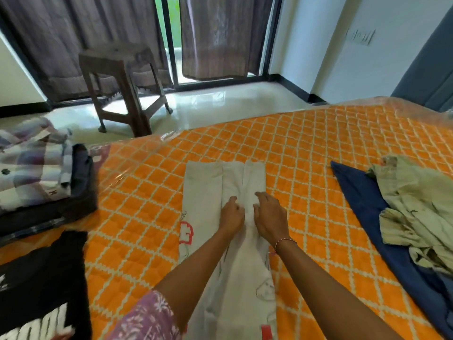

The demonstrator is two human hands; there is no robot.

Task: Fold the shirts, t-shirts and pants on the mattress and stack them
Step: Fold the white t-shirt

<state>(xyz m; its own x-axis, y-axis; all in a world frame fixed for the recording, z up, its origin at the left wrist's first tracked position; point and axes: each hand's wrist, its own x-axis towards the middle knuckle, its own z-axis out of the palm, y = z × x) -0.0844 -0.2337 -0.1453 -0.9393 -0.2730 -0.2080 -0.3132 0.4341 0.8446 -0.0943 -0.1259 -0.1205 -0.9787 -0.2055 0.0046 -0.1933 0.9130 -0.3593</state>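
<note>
Right now both hands sit close together on the pale t-shirt (pixel 228 241), which lies lengthwise on the orange mattress (pixel 306 155), its sides already turned in to a narrow strip running away from the person. The left hand (pixel 231 217) rests palm down with fingers curled, seemingly pinching a ridge of cloth; the right hand (pixel 269 217), just beside it, is bent the same way — whether it truly grips the fabric or only presses it I cannot tell from this angle.

To do this step well, I would judge the centre seam between the two hands needs flattening first: sweep outward from that ridge so the overlapped panels lie even, then take the near hem and carry it forward to meet the far edge beyond the fingertips.

Well to the left of the left hand a black printed shirt (pixel 41 285) lies flat, and farther off the folded stack (pixel 44 173) waits — the finished piece belongs on top of it. Well to the right of the right hand, a crumpled olive garment (pixel 416 204) lies over a blue garment (pixel 362 204), both still unfolded
</note>
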